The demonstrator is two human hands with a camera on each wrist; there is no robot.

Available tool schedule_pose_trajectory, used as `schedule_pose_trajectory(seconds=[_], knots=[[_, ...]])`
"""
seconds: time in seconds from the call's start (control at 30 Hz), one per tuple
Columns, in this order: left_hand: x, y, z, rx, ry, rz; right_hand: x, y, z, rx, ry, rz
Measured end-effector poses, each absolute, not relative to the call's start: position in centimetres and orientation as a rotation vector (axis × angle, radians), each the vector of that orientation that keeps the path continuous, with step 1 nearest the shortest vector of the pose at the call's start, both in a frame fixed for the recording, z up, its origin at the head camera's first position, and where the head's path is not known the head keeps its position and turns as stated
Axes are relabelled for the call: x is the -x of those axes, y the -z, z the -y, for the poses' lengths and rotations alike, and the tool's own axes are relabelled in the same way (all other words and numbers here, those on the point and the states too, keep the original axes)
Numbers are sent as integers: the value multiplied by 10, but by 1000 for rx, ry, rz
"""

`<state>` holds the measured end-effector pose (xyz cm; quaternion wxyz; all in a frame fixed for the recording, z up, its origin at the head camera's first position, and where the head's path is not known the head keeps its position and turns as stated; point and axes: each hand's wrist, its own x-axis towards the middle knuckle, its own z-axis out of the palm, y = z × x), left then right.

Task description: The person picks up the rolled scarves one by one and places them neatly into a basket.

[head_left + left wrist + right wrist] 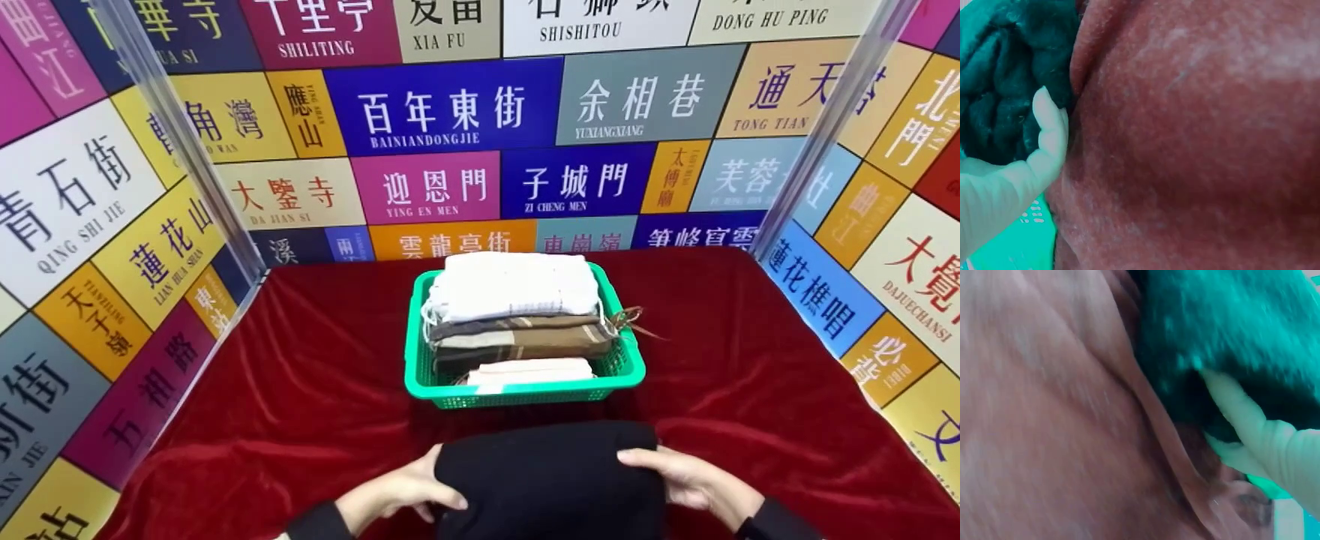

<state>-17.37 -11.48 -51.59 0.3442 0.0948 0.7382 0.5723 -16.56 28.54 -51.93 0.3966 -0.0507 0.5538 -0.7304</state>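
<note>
A folded black cloth (547,480) is at the near edge of the head view, cut off by the frame's bottom; its exact kind does not show. My left hand (405,484) grips its left side, thumb on top. At the opposite side my right hand (694,480) holds it, with the thumb on the upper face and the other fingers partly hidden. In the left wrist view the cloth (999,95) looks teal and bunched in layers beside the thumb. A fuzzy surface of the same cloth (1230,320) shows above the fingers in the right wrist view.
Beyond the cloth stands a green plastic basket (525,394) with a white folded bundle (517,285), a brown striped one (555,337) and a pale pink one (532,371). Wrinkled dark red fabric (315,360) covers the table. Sign-printed panels (450,105) enclose the back and sides.
</note>
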Motion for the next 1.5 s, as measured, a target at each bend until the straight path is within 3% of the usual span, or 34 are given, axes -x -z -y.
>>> schedule_pose_trajectory(seconds=[0.3,0.67,0.97,1.2,1.5], knots=[[168,510,105,-291,-1540,-2069,163,520,-285,84,1929,-1379],[182,433,110,-470,-1633,-2206,173,456,-284,312,2018,-1353],[215,402,98,-338,-1854,-2448,214,413,-269,194,2244,-1519],[257,402,92,-319,-2034,-2416,253,406,-255,-13,2393,-1732],[284,445,105,-454,-1747,-2700,284,443,-251,116,1975,-2383]])
